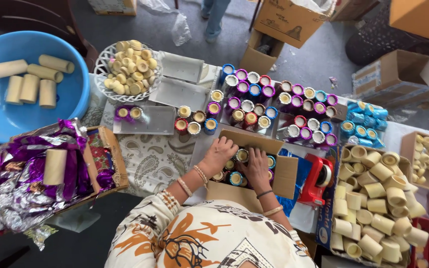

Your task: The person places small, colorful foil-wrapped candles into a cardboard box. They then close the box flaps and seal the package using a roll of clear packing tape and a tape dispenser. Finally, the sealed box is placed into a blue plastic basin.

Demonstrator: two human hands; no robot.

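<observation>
Small cardboard box [285,168] sits open at table centre, right in front of the person. Inside it, foil-wrapped tubes [235,177] stand on end, packed close, tops showing gold, blue and purple rims.

Left hand [219,153] is inside the box at its left end, palm down, fingers curled over the tube tops and touching them; whether it actually grips one I cannot tell. Right hand [257,167] lies just beside it, also in the box, fingers spread flat and pressing on tubes, not closed round any. Both wrists carry bangles; forearms come up from the bottom edge, elbows bent, sleeves patterned cream and orange.

Beyond the box, rows of wrapped tubes [274,111] stand on the table in purple, blue, red and gold. Red tape dispenser [319,176] just right of the box. Further right, a carton of plain cardboard tubes [373,198], piled loosely.

Left side: blue basin [70,99] holding a few plain tubes; white basket [106,54] heaped with small pale caps; tray of crumpled purple and silver foil [16,183] with one bare tube lying on it.

Table covered by paisley cloth [150,159]. Grey floor beyond, cardboard cartons [289,22] scattered, another person's legs at the top edge
</observation>
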